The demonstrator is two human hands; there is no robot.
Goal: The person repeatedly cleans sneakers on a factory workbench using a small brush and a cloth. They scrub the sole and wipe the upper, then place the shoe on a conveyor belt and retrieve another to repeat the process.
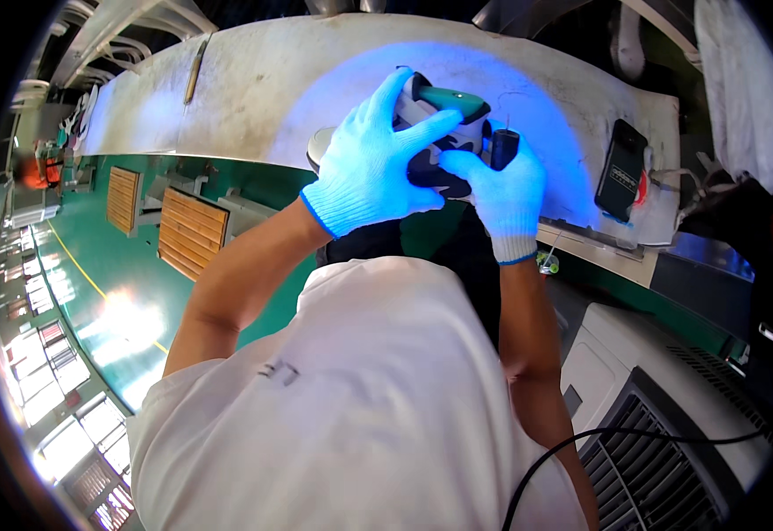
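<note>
A shoe (470, 134) in black, white and grey, with a green part (451, 101) at its top, is held up over the near edge of the workbench. My left hand (378, 155), in a white knitted glove, grips it from the left with the fingers spread over it. Close against the shoe's right side, my gloved right hand (508, 195) is closed around a black-handled tool (504, 149) whose thin tip points up. Blue light falls on both gloves. A second pale, rounded edge (320, 144) shows behind my left wrist; what it belongs to is mostly hidden.
The long worn workbench (254, 80) curves across the top, with a thin brown stick-like tool (195, 73) at far left. A black phone (622, 170) lies at right. Below right stands a grey machine with a vent grille (652, 460); a black cable (599, 432) crosses it. Wooden-slat tops (192, 232) stand left.
</note>
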